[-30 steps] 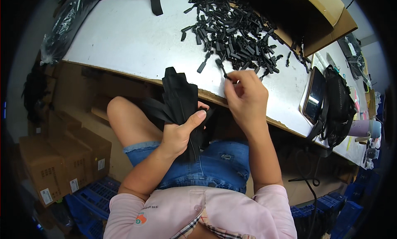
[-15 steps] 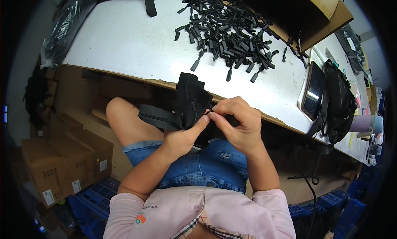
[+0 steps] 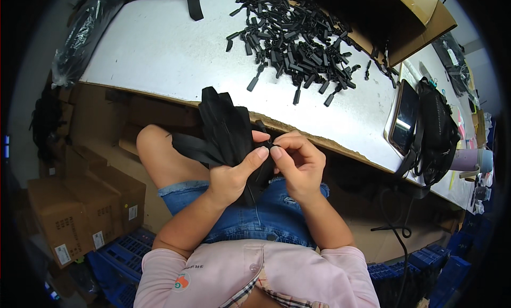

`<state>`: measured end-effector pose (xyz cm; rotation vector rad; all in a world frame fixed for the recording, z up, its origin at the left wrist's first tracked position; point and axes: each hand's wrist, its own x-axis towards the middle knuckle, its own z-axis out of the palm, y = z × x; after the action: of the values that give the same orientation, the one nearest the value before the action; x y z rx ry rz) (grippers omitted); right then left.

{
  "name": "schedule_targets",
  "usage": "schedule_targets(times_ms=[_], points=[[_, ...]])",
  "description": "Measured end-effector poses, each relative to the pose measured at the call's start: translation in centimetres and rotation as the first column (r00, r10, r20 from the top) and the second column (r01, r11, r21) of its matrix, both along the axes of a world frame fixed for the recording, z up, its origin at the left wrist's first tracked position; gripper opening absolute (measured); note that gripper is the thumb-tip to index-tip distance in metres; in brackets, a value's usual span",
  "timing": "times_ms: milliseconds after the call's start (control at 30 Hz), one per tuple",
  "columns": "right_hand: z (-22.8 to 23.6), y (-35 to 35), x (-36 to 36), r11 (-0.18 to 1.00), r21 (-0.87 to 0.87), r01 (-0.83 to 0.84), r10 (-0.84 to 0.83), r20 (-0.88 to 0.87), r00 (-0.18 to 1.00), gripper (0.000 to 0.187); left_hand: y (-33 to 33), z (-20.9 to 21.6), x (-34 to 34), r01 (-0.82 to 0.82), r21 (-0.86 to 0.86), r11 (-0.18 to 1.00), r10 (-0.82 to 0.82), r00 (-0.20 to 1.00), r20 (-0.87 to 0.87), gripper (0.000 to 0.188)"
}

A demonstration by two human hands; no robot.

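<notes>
My left hand [image 3: 232,178] grips a bundle of black fabric strips [image 3: 224,128] that look like zipper tapes. The bundle fans upward above my lap, in front of the table edge, with one loop sticking out to the left. My right hand [image 3: 303,167] is closed in a pinch, its thumb and forefinger on a small dark piece [image 3: 270,145] beside my left thumb. That piece is too small and covered to make out fully. On the white table [image 3: 154,52] beyond lies a heap of black zipper pulls [image 3: 298,50] with cord loops.
An open cardboard box [image 3: 426,36] stands behind the heap. At the right are a phone or tablet [image 3: 403,116], a black bag [image 3: 437,129] and a purple cup [image 3: 464,160]. Cardboard cartons [image 3: 80,212] and blue crates [image 3: 117,260] sit on the left, below the table.
The strip bundle has tilted left and spread out, with its lower ends now hanging over my lap. My right hand has moved slightly down and left, staying against the left fingertips.
</notes>
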<state>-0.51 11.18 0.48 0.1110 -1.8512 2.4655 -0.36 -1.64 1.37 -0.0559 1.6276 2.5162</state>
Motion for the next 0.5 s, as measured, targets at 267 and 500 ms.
schedule_targets(times_ms=[267,500], points=[[0.6,1.8,-0.8,0.888,-0.388,-0.244,0.382,0.331,0.863,0.007,-0.5,0.0,-0.1,0.107,0.026,0.994,-0.108,0.994,0.014,0.021],[0.5,1.3,-0.4,0.967,-0.196,-0.165,0.208,0.228,0.951,0.007,-0.1,0.2,-0.3,0.096,-0.091,0.991,-0.104,0.99,-0.095,0.021]])
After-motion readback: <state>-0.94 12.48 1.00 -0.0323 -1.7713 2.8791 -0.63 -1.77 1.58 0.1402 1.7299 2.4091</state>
